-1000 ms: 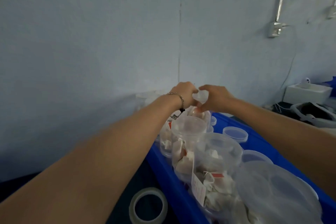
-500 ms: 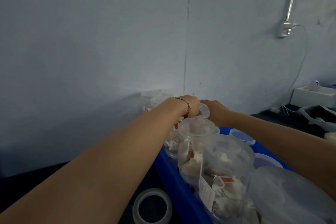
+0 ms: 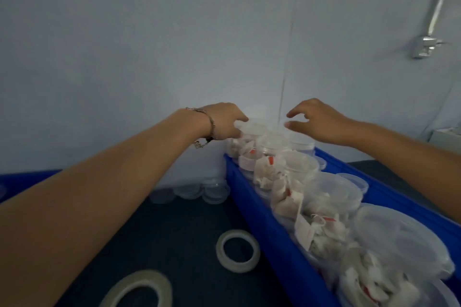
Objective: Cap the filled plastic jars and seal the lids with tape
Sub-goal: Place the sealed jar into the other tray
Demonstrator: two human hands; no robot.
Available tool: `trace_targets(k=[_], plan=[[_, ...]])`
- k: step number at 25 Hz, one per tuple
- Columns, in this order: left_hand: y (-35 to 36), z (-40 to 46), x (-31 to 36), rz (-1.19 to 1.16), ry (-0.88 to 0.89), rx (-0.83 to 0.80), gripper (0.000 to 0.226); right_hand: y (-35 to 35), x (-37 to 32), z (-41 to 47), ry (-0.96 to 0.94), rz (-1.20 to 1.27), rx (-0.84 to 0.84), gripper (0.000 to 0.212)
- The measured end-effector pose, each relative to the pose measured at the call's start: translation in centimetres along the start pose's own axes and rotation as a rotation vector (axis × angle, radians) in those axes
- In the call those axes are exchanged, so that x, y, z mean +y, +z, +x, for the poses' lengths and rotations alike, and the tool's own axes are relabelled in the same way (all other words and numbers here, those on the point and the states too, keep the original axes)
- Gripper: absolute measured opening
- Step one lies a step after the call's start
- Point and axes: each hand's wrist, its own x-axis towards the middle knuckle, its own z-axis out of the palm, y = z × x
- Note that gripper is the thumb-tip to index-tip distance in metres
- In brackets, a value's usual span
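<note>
Right hand [image 3: 321, 123] has let go and hangs open; left hand [image 3: 223, 121] grips far jar's lid [image 3: 250, 127] to steady it in the crate [image 3: 269, 237].

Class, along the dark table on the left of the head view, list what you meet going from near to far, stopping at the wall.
Nearest tape roll → second tape roll → cluster of loose clear lids by the wall.
</note>
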Motion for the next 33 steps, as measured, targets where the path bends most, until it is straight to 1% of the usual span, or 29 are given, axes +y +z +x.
trace_targets(k=[2, 5, 7, 9, 12, 15, 16, 18, 20, 21, 22, 23, 25, 27, 28, 29, 30, 31, 32, 33], plan=[[0.0, -5.4, -2.5, -0.033, -0.055, 0.041, 0.056, -0.7, -3.5, -0.7, -0.083, 0.035, 0.051, 0.036], [1.6, -15.2, -6.5, -0.09, -0.181, 0.026, 0.058, 0.0, -9.8, -1.3, -0.185, 0.121, 0.035, 0.025], [2.6, -21.5, -9.1, -0.125, -0.294, 0.011, 0.057, 1.6, -14.6, -1.2, -0.251, 0.176, -0.004, 0.02], [2.9, -27.8, -11.6, -0.151, -0.425, 0.014, 0.056, 3.9, -20.2, -0.9, -0.319, 0.22, -0.06, 0.021], [2.5, -36.1, -15.1, -0.118, -0.593, -0.029, 0.055, 7.6, -28.3, -1.1, -0.427, 0.276, -0.177, 0.022], [1.2, -44.4, -18.1, -0.103, -0.704, -0.147, 0.052, 10.8, -36.3, -2.6, -0.531, 0.316, -0.295, 0.025], [0.9, -47.0, -19.0, -0.106, -0.773, -0.198, 0.053, 11.8, -38.7, -3.5, -0.565, 0.343, -0.331, 0.025], [0.5, -51.8, -20.7, -0.068, -0.966, -0.322, 0.06, 13.7, -43.0, -5.3, -0.642, 0.399, -0.409, 0.026], [1.0, -56.0, -21.6, 0.022, -1.159, -0.494, 0.063, 15.4, -46.8, -7.3, -0.711, 0.444, -0.501, 0.028], [1.6, -57.8, -21.8, 0.067, -1.223, -0.574, 0.061, 16.3, -48.6, -8.1, -0.741, 0.472, -0.547, 0.029], [2.4, -59.3, -21.7, 0.102, -1.274, -0.618, 0.061, 17.0, -50.4, -9.0, -0.771, 0.497, -0.587, 0.03], [3.2, -60.9, -21.7, 0.12, -1.318, -0.626, 0.066, 17.7, -52.5, -9.9, -0.803, 0.521, -0.615, 0.029], [4.7, -63.2, -21.5, 0.11, -1.366, -0.591, 0.086, 19.1, -56.4, -11.8, -0.832, 0.583, -0.656, 0.029], [5.9, -64.4, -21.1, 0.099, -1.382, -0.54, 0.11, 20.6, -59.9, -13.9, -0.856, 0.617, -0.708, 0.03], [6.3, -64.9, -20.9, 0.124, -1.38, -0.53, 0.115, 21.5, -61.4, -15.0, -0.871, 0.622, -0.738, 0.031], [6.3, -65.1, -20.7, 0.163, -1.366, -0.514, 0.113, 22.1, -62.7, -15.9, -0.883, 0.626, -0.768, 0.03], [6.1, -65.3, -20.6, 0.2, -1.335, -0.48, 0.101, 22.6, -63.4, -16.8, -0.896, 0.629, -0.798, 0.03], [5.8, -65.6, -20.5, 0.224, -1.295, -0.439, 0.084, 23.0, -64.0, -17.5, -0.907, 0.634, -0.816, 0.03], [5.5, -65.5, -20.4, 0.215, -1.263, -0.384, 0.067, 23.0, -64.1, -18.0, -0.908, 0.649, -0.819, 0.031], [5.2, -65.0, -20.0, 0.177, -1.243, -0.309, 0.058, 22.6, -63.8, -18.2, -0.893, 0.687, -0.811, 0.032]])
